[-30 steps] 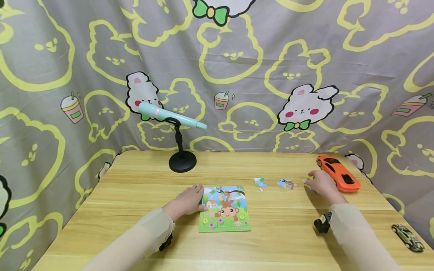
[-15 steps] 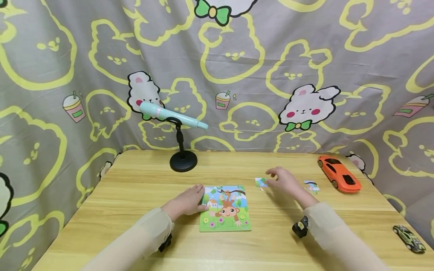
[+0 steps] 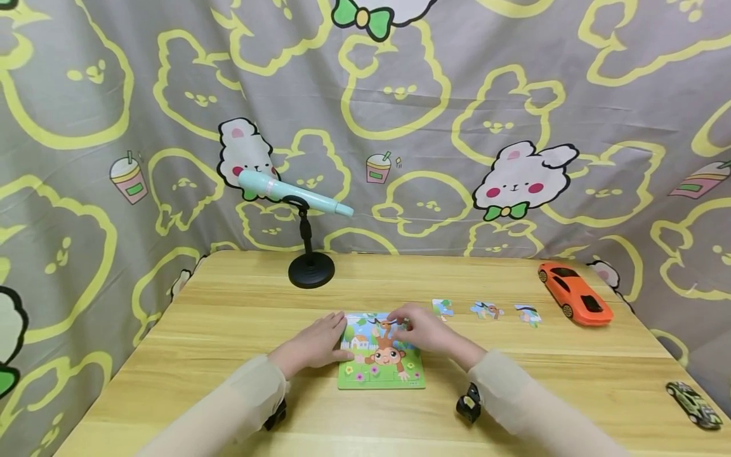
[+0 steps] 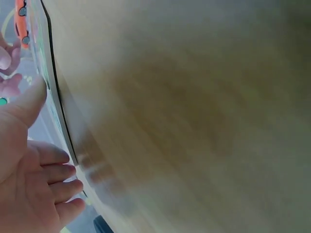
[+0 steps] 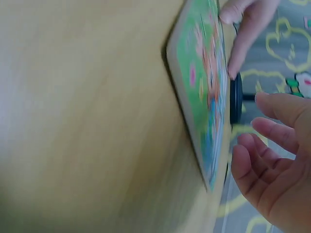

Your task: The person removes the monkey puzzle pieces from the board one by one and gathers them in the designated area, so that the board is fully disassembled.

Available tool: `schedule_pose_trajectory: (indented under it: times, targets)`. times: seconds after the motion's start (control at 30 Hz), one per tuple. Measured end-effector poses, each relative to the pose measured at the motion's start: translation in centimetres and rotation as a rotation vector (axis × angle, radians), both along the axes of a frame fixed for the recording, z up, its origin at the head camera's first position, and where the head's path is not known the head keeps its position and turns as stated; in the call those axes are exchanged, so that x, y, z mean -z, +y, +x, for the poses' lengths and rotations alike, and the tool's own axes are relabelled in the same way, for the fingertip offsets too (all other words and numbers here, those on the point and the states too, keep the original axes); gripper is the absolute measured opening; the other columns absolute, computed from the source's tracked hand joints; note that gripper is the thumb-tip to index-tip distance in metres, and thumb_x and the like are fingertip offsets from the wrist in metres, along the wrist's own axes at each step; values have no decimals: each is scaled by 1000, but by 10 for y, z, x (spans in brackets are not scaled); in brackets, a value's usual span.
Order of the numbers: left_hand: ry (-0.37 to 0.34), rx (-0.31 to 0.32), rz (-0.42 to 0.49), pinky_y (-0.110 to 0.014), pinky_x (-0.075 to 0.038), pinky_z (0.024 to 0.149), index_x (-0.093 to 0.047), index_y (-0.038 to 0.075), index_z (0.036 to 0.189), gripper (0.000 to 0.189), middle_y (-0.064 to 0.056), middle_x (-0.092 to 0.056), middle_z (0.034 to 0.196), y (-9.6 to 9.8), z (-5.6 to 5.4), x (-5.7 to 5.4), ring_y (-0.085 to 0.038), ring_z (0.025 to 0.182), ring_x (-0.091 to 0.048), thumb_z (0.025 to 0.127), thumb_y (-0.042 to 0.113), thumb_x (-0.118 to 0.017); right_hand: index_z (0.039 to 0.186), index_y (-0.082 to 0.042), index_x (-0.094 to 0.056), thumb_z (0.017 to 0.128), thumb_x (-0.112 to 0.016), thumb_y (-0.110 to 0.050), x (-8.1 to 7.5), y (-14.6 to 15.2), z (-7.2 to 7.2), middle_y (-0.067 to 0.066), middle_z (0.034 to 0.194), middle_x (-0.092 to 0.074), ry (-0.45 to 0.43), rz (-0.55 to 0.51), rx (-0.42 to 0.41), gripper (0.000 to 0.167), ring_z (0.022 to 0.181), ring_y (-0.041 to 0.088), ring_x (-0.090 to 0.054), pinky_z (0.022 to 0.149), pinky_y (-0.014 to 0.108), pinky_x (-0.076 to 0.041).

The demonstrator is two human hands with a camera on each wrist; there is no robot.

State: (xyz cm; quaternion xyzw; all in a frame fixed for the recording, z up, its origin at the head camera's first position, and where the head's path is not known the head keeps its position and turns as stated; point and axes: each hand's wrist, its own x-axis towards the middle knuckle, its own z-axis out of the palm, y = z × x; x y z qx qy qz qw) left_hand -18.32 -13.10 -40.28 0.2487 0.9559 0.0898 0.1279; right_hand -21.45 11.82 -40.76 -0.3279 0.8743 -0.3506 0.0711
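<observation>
A square jigsaw puzzle with a cartoon monkey hanging from a branch lies flat on the wooden table. My left hand rests along its left edge; in the left wrist view that hand has its fingers extended and the thumb at the board's rim. Over the upper right of the picture hovers my right hand, covering that corner. Seen from the right wrist, this hand has loosely bent fingers with nothing between them. Three loose puzzle pieces lie in a row to the right: one, another and a third.
A light-blue microphone sits on a black stand at the back left. An orange toy car is at the back right, and a small camouflage toy car near the right edge. A patterned curtain hangs behind the table.
My right hand has moved left from the farthest loose piece, past the other pieces, to above the puzzle's upper right. The three pieces stay on the table. My left hand has stayed put.
</observation>
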Motion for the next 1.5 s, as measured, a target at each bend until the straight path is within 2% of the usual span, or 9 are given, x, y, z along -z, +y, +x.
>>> schedule_pose_trajectory:
  times: [0.23,0.5,0.67,0.8,0.93,1.17,1.33,1.5]
  targets:
    - [5,22,-12,-45,-20,108,-29,-7,140,82,-22,-23,146,-1,2,2,-35,134,-21,87,51,-55,112,1,-61,84,-67,-9,5,-25,5,4,88,-55,-11,49,-87,30,70,12,-53,62,25,-47]
    - [3,23,-27,-44,-20,108,-31,-8,139,83,-21,-25,146,2,1,1,-34,134,-22,86,50,-57,111,-3,-63,82,-70,-15,7,-40,9,0,85,-52,22,152,-101,32,67,9,-44,59,22,-42]
    - [-3,21,-39,-43,-20,108,-30,-7,140,83,-21,-25,146,2,0,2,-34,134,-21,86,50,-56,119,-2,-60,81,-72,-24,7,-44,12,0,90,-50,33,224,-99,46,68,9,-42,57,22,-39]
    - [-6,18,-44,-43,-20,108,-31,-8,139,82,-21,-25,146,2,1,1,-34,134,-21,86,50,-57,124,1,-56,80,-73,-25,6,-46,15,1,93,-48,9,253,-85,54,66,9,-40,56,21,-38]
    - [-4,15,-50,-43,-20,108,-31,-8,139,82,-21,-25,146,3,1,1,-33,134,-21,86,49,-57,124,3,-56,80,-73,-23,5,-48,17,1,92,-46,18,268,-77,53,65,9,-39,55,21,-38]
    - [3,16,-62,-43,-20,108,-32,-8,139,82,-22,-25,146,2,0,3,-34,134,-22,86,50,-57,120,-1,-59,80,-73,-23,6,-50,17,1,96,-50,58,285,-83,48,73,8,-44,64,22,-42]
    - [6,13,-55,-43,-21,107,-32,-8,138,83,-22,-26,145,3,1,2,-34,134,-22,86,49,-58,115,-4,-61,79,-75,-22,7,-52,13,0,95,-50,24,264,-64,42,78,10,-47,69,26,-44]
    - [9,14,-51,-44,-22,107,-32,-9,138,83,-22,-26,145,2,1,0,-34,133,-23,85,49,-58,109,-6,-60,77,-76,-17,8,-52,10,-1,86,-48,-12,208,-62,37,73,12,-45,64,26,-41]
